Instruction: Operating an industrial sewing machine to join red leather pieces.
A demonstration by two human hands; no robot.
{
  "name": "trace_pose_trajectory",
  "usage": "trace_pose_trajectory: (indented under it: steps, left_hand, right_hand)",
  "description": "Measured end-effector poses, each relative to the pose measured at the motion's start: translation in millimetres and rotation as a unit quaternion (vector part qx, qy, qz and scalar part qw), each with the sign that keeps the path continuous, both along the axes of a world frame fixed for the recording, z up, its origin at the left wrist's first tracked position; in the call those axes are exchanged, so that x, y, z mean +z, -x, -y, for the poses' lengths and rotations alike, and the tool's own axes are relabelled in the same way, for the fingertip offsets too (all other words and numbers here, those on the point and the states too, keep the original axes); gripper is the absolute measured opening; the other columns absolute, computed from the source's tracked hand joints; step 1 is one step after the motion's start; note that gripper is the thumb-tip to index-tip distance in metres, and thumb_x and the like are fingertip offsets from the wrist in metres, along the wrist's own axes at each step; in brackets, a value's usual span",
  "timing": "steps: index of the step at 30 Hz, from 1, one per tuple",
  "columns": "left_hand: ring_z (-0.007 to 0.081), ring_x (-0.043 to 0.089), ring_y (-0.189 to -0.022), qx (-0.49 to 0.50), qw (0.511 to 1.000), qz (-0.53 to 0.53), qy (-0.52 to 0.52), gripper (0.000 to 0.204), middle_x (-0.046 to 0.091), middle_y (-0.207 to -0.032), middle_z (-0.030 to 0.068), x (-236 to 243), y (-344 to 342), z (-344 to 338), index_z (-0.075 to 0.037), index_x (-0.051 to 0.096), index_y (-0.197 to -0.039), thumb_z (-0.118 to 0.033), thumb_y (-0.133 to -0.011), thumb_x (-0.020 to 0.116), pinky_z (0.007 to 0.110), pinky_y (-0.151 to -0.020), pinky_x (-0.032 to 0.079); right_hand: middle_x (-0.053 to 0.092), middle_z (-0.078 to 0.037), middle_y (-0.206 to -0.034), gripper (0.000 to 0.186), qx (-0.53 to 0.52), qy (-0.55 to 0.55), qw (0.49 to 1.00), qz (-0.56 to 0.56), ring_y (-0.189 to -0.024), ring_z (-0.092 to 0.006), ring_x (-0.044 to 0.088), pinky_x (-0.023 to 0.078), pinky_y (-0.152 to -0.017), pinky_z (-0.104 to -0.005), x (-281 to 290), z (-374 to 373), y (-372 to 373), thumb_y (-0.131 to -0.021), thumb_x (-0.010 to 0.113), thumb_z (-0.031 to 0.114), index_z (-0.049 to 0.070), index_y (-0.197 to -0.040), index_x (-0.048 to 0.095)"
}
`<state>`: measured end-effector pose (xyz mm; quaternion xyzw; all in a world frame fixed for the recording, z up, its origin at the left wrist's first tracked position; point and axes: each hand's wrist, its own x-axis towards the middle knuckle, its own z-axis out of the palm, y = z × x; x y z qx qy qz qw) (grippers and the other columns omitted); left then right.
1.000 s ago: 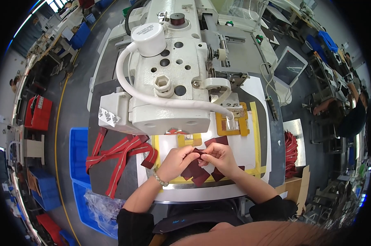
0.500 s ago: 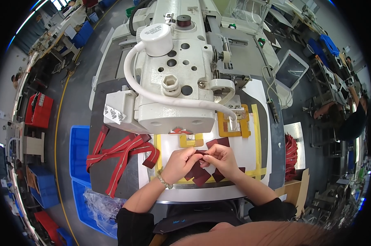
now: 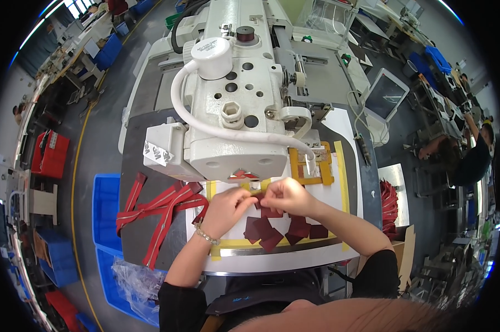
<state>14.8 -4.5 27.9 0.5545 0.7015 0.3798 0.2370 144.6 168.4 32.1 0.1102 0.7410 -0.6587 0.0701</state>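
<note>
Left hand [image 3: 223,213] has edged up the frame toward the sewing machine head [image 3: 228,155], and the right hand [image 3: 289,197] has risen with it; half a second ago I had both lower, bunched over the pile. Now that pile shows itself: loose dark red patches [image 3: 270,239] spread across the lower centre of the frame, one at the right end out from under the forearm. I read that as the work shifting from fiddling over the pile to handling right below the machine. And the small dark red piece [image 3: 259,196]? It's just left of centre in the frame, in the narrow gap between the two hands. Left thumb and forefinger come together on it, a pinch as far as I can make out. Over on the right hand, the fingers are curled in close, tips at the piece's near side, but from up here I can't tell whether they grip it or merely touch. Larger yellow frame [image 3: 328,166], right of centre, sits clear of both hands; red zip strips [image 3: 164,232] lie at lower left, untouched.
</note>
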Motion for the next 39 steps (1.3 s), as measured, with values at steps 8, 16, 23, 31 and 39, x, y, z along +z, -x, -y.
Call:
trace_pose_trajectory:
  steps: [8, 16, 23, 31, 39]
  left_hand:
    - [0.0241, 0.062, -0.093, 0.057, 0.959, -0.258, -0.1, 0.032, 0.065, -0.103, 0.0094, -15, -4, -2, -0.002, 0.066, -0.099, -0.014, -0.071, 0.073, 0.035, -0.077, 0.05]
    - [0.0238, 0.058, -0.104, 0.057, 0.928, -0.357, -0.091, 0.034, 0.063, -0.11, 0.0101, -26, -12, -5, 0.001, 0.063, -0.106, -0.01, -0.074, 0.064, 0.037, -0.089, 0.046]
    - [0.0241, 0.054, -0.111, 0.038, 0.905, -0.418, -0.062, 0.033, 0.06, -0.114, 0.0131, -23, -17, -5, 0.005, 0.061, -0.107, -0.008, -0.077, 0.054, 0.037, -0.095, 0.043]
    - [0.0245, 0.058, -0.105, 0.027, 0.93, -0.356, -0.091, 0.029, 0.062, -0.109, 0.0119, -25, -3, -5, 0.002, 0.062, -0.104, -0.009, -0.077, 0.061, 0.037, -0.092, 0.044]
    - [0.0233, 0.06, -0.1, 0.016, 0.937, -0.33, -0.115, 0.028, 0.064, -0.105, 0.009, -25, 3, -4, 0.0, 0.063, -0.099, -0.012, -0.074, 0.067, 0.037, -0.087, 0.045]
  right_hand:
    - [0.061, -0.008, -0.058, 0.02, -0.138, 0.057, 0.985, 0.088, -0.047, -0.012, 0.057, 0.043, -0.041, -0.0241, -25, -7, 35, -0.085, 0.064, 0.012, -0.001, -0.07, 0.06]
    - [0.06, -0.01, -0.056, 0.022, -0.174, 0.024, 0.981, 0.083, -0.046, -0.0133, 0.058, 0.046, -0.042, -0.0258, -20, 1, 34, -0.085, 0.064, 0.011, -0.004, -0.07, 0.058]
    - [0.057, -0.009, -0.052, 0.02, -0.116, 0.013, 0.988, 0.102, -0.045, -0.0133, 0.056, 0.046, -0.042, -0.0279, -11, -8, 32, -0.083, 0.065, 0.01, -0.004, -0.07, 0.058]
    - [0.055, -0.007, -0.125, 0.038, 0.108, -0.464, 0.834, -0.278, -0.115, -0.0259, 0.052, 0.043, -0.091, -0.038, -18, -36, -11, -0.076, 0.068, 0.017, 0.005, -0.112, 0.06]
    - [0.056, -0.004, -0.125, 0.045, 0.104, -0.539, 0.8, -0.244, -0.118, -0.0208, 0.051, 0.041, -0.09, -0.0385, -21, -22, -14, -0.078, 0.063, 0.018, 0.01, -0.122, 0.057]
